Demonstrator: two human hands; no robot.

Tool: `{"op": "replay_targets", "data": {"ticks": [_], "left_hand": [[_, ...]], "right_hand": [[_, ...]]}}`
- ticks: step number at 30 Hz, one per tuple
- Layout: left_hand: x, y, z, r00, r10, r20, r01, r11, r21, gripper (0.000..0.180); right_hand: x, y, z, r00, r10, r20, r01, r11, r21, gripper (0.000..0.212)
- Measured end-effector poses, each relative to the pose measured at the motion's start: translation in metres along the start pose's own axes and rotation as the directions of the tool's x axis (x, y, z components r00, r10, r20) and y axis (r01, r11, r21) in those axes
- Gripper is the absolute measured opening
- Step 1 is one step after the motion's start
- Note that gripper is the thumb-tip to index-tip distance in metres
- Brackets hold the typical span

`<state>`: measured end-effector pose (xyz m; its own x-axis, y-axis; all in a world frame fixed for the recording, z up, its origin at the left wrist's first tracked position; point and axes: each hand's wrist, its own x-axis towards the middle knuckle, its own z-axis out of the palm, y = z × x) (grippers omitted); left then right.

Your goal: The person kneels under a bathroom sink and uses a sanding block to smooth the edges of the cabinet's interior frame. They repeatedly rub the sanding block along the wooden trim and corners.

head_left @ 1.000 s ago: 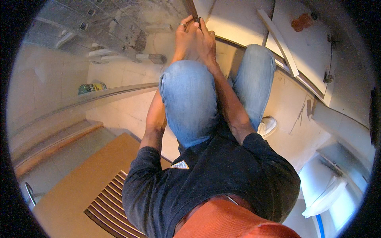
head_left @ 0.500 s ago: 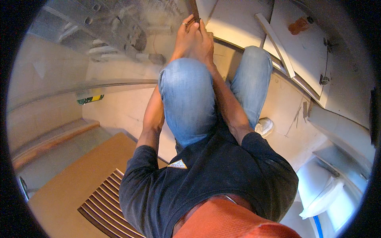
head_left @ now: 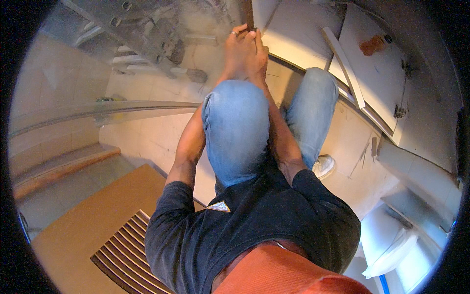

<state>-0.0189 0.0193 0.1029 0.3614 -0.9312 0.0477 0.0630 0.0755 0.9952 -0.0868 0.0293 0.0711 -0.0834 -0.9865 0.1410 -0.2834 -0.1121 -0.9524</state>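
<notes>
Beyond my raised left knee, my hands are close together at the upper middle of the view. Between their fingertips is the lower end of a narrow dark brown strip (head_left: 250,14), which runs up out of the picture. My left hand (head_left: 236,58), with a ring on one finger, is closed at the strip's left side. Against it, my right hand (head_left: 260,51) closes on the strip from the right. The exact finger contact is partly hidden by the backs of the hands. A clear glass-like panel (head_left: 161,105) borders the hands on the left.
White cabinet doors (head_left: 293,34) with a long pale handle (head_left: 345,68) stand at the right. Grey metal framework (head_left: 147,44) shows through the panel. Behind me at left lie a brown board (head_left: 83,215) and a slatted grille (head_left: 129,250). A white bag (head_left: 391,250) sits lower right.
Both hands and the strip appear slightly farther right and lower as the view shifts. The grip looks the same. The green and yellow item at left now shows blurred through the panel.
</notes>
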Motion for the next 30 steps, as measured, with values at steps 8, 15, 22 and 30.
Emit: {"op": "replay_targets", "data": {"ticks": [8,15,22,30], "left_hand": [[-0.001,0.004,0.001,0.991,0.128,-0.031,-0.124,0.986,0.114,0.042],[-0.011,0.018,-0.006,0.998,-0.023,0.051,0.021,0.999,0.047,0.046],[-0.001,0.005,0.004,0.994,0.095,-0.055,-0.095,0.995,0.011,0.040],[-0.003,0.010,0.001,0.995,0.087,-0.043,-0.084,0.994,0.076,0.041]], "right_hand": [[-0.001,-0.004,-0.006,0.999,0.002,0.041,0.001,0.997,-0.074,0.054],[-0.007,-0.002,-0.004,0.981,-0.190,-0.024,0.191,0.981,0.024,0.055],[0.002,-0.004,-0.003,0.995,-0.098,0.005,0.098,0.995,-0.021,0.057],[0.000,-0.007,-0.008,0.992,-0.123,-0.011,0.123,0.992,0.004,0.055]]}}
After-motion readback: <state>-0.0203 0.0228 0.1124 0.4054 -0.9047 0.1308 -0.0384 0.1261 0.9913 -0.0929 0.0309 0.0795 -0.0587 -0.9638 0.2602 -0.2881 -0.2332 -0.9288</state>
